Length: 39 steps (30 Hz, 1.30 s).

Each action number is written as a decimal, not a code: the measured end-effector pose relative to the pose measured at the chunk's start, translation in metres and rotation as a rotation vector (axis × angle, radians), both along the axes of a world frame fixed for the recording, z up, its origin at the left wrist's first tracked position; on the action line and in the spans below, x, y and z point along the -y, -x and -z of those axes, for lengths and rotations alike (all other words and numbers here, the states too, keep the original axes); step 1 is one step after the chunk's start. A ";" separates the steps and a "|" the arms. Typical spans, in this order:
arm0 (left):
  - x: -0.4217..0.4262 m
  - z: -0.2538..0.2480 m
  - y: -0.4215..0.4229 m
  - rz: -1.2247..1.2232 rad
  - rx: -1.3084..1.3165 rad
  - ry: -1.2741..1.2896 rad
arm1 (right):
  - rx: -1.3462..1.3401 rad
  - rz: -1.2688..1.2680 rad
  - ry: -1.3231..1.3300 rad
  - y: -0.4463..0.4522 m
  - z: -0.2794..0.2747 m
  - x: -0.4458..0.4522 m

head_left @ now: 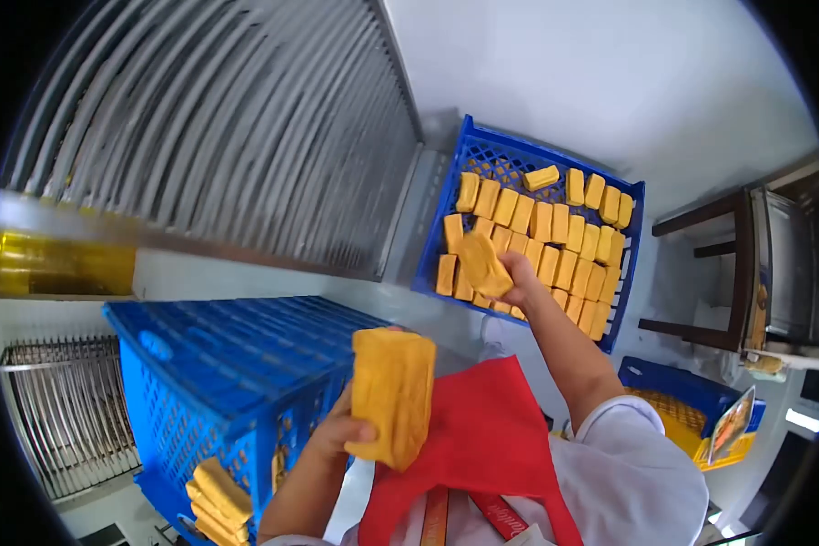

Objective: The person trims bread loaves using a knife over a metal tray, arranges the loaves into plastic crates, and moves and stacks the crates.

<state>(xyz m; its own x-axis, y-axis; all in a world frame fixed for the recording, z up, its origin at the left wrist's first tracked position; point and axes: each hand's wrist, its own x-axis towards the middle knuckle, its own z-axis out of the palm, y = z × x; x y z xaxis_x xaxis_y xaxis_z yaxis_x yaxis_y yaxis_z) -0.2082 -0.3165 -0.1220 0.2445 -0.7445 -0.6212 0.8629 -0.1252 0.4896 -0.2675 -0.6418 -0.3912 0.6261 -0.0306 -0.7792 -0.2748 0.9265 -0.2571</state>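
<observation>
Yellow blocks (393, 398) | left hand (344, 428) grips one | right hand (520, 278) grips another over blue crate (510, 146) | red strap lettering (503, 517) unreadable from here

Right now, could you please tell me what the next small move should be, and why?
Probably lower the yellow block in the right hand into the blue crate, since it hangs over the rows of blocks and bare mesh shows near the far side; the left hand holds a second block.
</observation>
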 end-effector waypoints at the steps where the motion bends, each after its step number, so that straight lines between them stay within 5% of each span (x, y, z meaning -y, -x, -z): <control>1: 0.016 0.014 -0.002 0.022 -0.013 -0.033 | -0.036 0.034 -0.044 0.014 0.037 0.022; 6: 0.066 0.153 -0.012 0.208 0.372 -0.250 | -0.364 -0.018 0.218 0.052 0.169 0.151; 10: 0.141 0.258 -0.044 0.361 0.942 -0.278 | -0.439 0.013 0.848 0.012 0.169 0.233; 12: 0.203 0.284 -0.065 0.422 1.196 -0.335 | -0.662 -0.289 1.352 -0.006 0.195 0.279; 16: 0.317 0.347 -0.116 0.487 1.627 -0.500 | -0.745 -0.560 1.462 -0.040 0.248 0.346; 19: 0.389 0.386 -0.152 0.514 1.821 -0.663 | -0.863 -0.528 1.549 -0.059 0.274 0.360; 23: 0.457 0.435 -0.184 0.526 1.844 -0.774 | -0.851 -0.442 1.822 -0.085 0.265 0.344; 28: 0.513 0.479 -0.193 0.533 1.880 -0.850 | -0.462 -1.211 2.226 -0.098 0.304 0.318; 32: 0.547 0.502 -0.187 0.541 1.900 -0.839 | -0.619 -1.269 2.343 -0.075 0.311 0.335; 34: 0.564 0.514 -0.185 0.523 1.923 -0.842 | -0.609 -0.731 2.441 -0.051 0.313 0.340; 35: 0.572 0.520 -0.183 0.548 1.885 -0.818 | -0.618 -0.748 2.445 -0.041 0.314 0.342; 38: 0.593 0.573 -0.175 0.681 1.743 -0.741 | -0.698 -0.606 1.743 -0.013 0.312 0.342; 39: 0.595 0.582 -0.165 0.845 1.682 -0.730 | -0.625 -0.438 1.913 -0.003 0.321 0.341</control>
<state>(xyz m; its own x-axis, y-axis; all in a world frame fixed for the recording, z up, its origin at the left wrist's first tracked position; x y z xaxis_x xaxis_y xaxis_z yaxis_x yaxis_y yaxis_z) -0.0435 -0.9115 -0.7043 0.5815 -0.7239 -0.3713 -0.6792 -0.6832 0.2683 -0.2644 -0.9831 -0.7118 0.5355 -0.8444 -0.0137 -0.7714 -0.4825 -0.4149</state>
